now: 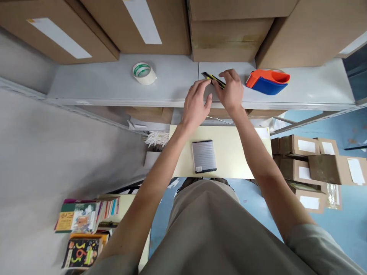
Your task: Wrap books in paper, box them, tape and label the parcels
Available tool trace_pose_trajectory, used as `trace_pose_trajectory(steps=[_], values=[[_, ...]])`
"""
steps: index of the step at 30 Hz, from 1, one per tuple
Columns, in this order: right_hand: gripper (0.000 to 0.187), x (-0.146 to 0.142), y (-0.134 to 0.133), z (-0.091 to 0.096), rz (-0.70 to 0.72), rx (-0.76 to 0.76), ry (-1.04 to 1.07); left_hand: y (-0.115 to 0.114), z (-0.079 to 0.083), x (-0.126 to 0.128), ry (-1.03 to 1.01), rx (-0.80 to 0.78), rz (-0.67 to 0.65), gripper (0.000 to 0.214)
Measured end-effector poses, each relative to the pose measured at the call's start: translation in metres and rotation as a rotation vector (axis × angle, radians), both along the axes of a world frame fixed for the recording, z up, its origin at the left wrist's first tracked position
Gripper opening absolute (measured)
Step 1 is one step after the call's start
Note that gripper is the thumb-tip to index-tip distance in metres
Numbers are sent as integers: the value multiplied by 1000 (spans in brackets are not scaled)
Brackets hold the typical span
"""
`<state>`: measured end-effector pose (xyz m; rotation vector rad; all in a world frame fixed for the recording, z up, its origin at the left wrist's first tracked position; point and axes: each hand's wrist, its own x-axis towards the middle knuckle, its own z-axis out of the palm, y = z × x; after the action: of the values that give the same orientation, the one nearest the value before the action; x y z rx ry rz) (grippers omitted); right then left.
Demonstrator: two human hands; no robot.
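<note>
A black and yellow utility knife (pixel 211 77) is at the grey metal shelf (pixel 172 78), near a seam in its surface. My right hand (pixel 231 91) grips the knife at its right end between thumb and fingers. From the other side, my left hand (pixel 197 102) reaches up with its fingertips at the knife and its thumb held apart. To the right of my right hand lies an orange and blue tape dispenser (pixel 268 81). A roll of white tape (pixel 144 73) rests on the shelf to the left.
Large cardboard boxes (pixel 155 26) line the back of the shelf. Below, a pale yellow table (pixel 229 151) carries a grey packaged item (pixel 204 156). Stacked boxes (pixel 301 168) stand at right; books (pixel 83 217) are piled at lower left.
</note>
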<state>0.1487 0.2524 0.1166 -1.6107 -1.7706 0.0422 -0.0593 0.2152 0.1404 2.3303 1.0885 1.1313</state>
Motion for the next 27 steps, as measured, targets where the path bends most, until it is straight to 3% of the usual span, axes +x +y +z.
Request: trace_pose_trajectory(steps=[3,5,7,10,14,17,20,23,27], values=[[47,1,22,-9,-32,-146,-16,-24,-1,-17,49,-31,61,41],[40,0,27,-13,-48,-258,-37,-41,-16,-30,88,-91,106,41],[36,0,25,-16,-48,-308,-43,-56,-45,-47,132,-177,154,41],[36,0,3,-18,-13,-246,13,-86,-115,-76,224,-362,224,45],[39,-9,-69,-23,139,-116,103,-151,-209,-103,480,-733,247,55],[44,-26,-149,-45,126,-115,197,-199,-249,-105,585,-893,176,63],[43,-44,-228,-89,58,-339,240,-222,-268,-101,545,-921,176,73],[46,-61,-289,-137,-61,-546,363,-221,-280,-97,527,-921,173,82],[50,-92,-324,-182,-222,-736,359,-210,-285,-97,515,-911,107,87]])
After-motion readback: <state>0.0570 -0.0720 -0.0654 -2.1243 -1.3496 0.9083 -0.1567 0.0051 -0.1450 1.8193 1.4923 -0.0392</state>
